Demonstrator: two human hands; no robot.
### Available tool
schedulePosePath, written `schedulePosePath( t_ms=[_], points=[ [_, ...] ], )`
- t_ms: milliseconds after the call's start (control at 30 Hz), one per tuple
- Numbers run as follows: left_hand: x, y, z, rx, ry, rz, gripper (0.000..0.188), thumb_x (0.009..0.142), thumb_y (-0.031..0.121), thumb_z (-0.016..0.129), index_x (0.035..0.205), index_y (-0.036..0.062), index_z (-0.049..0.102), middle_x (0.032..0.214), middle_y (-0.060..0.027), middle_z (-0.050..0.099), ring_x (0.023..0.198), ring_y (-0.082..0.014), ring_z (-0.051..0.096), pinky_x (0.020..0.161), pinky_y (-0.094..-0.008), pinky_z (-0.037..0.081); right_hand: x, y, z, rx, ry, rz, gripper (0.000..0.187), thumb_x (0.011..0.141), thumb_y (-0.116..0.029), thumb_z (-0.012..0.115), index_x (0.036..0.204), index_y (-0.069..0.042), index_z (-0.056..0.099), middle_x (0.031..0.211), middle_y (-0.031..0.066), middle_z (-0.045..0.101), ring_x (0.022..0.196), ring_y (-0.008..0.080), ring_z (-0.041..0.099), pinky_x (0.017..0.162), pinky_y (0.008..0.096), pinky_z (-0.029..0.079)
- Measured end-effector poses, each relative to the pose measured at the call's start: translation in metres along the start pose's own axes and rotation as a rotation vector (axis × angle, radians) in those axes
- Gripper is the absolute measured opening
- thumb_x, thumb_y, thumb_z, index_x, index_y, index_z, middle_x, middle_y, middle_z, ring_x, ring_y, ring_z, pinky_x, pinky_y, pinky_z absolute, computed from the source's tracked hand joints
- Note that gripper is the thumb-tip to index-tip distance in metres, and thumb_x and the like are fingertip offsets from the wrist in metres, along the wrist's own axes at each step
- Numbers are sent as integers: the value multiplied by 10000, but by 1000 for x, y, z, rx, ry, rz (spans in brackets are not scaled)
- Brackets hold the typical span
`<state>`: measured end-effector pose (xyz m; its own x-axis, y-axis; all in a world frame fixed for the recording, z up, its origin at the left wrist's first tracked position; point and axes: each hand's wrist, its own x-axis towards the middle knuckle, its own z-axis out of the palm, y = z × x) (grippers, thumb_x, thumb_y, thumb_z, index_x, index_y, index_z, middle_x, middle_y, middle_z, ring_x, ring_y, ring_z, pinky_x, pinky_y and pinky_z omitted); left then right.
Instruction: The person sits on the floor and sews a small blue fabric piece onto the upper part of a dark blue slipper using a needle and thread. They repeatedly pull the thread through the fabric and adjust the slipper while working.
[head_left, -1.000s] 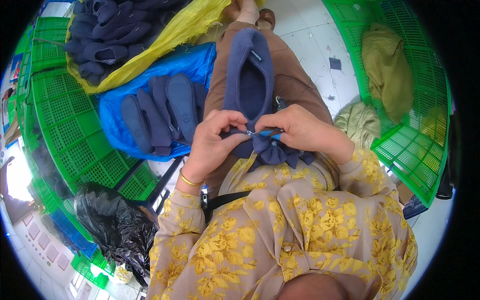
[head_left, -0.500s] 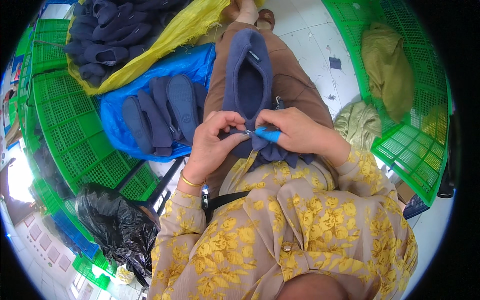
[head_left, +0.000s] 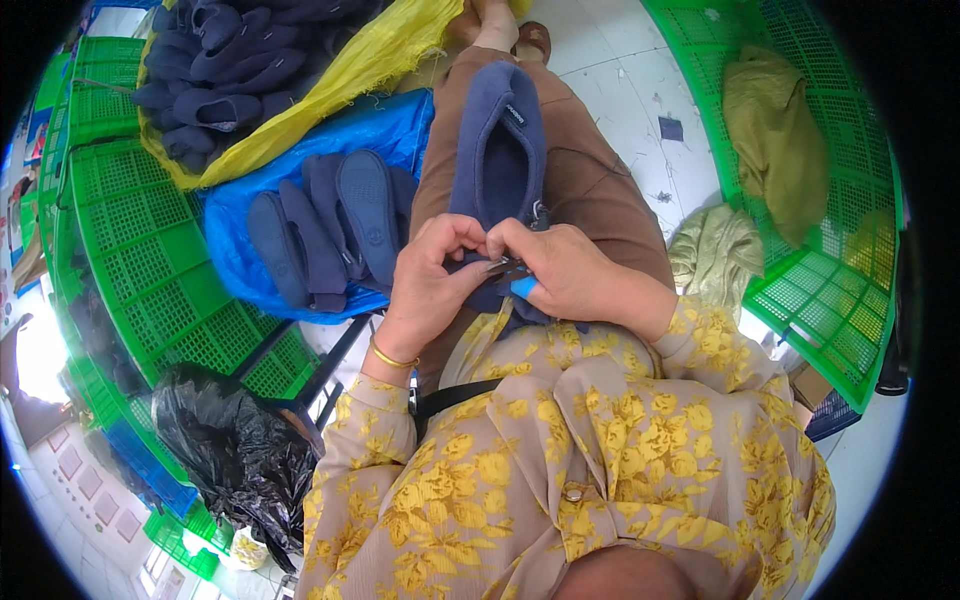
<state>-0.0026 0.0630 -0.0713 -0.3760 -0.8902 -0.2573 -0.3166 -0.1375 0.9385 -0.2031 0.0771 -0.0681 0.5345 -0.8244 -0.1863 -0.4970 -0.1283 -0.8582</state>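
Observation:
A navy blue slipper (head_left: 500, 140) lies along my lap, toe pointing away. My left hand (head_left: 430, 285) pinches the slipper's heel edge. My right hand (head_left: 560, 270) holds a small blue-handled cutting tool (head_left: 520, 285) with its metal tip against the same heel edge. Both hands touch at the fingertips over the slipper's near end. The heel itself is mostly hidden under my fingers.
Several navy slippers (head_left: 330, 225) lie on a blue sack (head_left: 400, 125) on a green crate (head_left: 150, 260) to my left. More slippers (head_left: 220, 60) fill a yellow sack behind. A green crate (head_left: 830, 270) with olive cloth (head_left: 775, 140) stands right. A black bag (head_left: 230, 450) sits lower left.
My hands have stayed at the slipper's heel, shifting slightly; the blue-handled tool has tilted and moved a little lower between my fingers.

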Motion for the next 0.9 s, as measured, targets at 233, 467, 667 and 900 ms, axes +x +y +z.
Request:
schedulePosePath(
  t_ms=[233, 467, 667, 900],
  points=[
    [1, 7, -3, 89, -7, 24, 260, 736, 33, 763, 960, 72, 636, 835, -21, 627, 759, -135, 552, 691, -262, 463, -1, -10, -17, -263, -10, -183, 308, 730, -9, 614, 1017, -110, 564, 830, 108, 628, 800, 333, 649, 647, 452, 488],
    [0, 10, -7, 235, -28, 80, 206, 746, 62, 757, 947, 69, 710, 849, -58, 660, 772, -199, 559, 706, -303, 466, 10, -26, -4, 88, 427, -326, 83, 872, -24, 563, 925, -88, 564, 879, 62, 618, 686, 197, 561, 606, 316, 442],
    [-3, 15, -4, 322, 38, 250, 148, 719, 38, 767, 837, 58, 678, 845, -47, 643, 809, -228, 583, 707, -318, 461, -8, -41, -58, 1297, 255, 138, 23, 991, -109, 521, 1007, -96, 533, 714, -6, 512, 608, 34, 403, 538, 190, 352],
    [-12, 8, 0, 378, 97, 389, 176, 692, -21, 754, 822, 50, 658, 882, -60, 643, 841, -239, 600, 733, -324, 480, -21, -21, -36, 291, 124, 241, 143, 852, -14, 584, 986, -32, 630, 764, 116, 630, 642, 176, 579, 629, 292, 466]
  ],
)
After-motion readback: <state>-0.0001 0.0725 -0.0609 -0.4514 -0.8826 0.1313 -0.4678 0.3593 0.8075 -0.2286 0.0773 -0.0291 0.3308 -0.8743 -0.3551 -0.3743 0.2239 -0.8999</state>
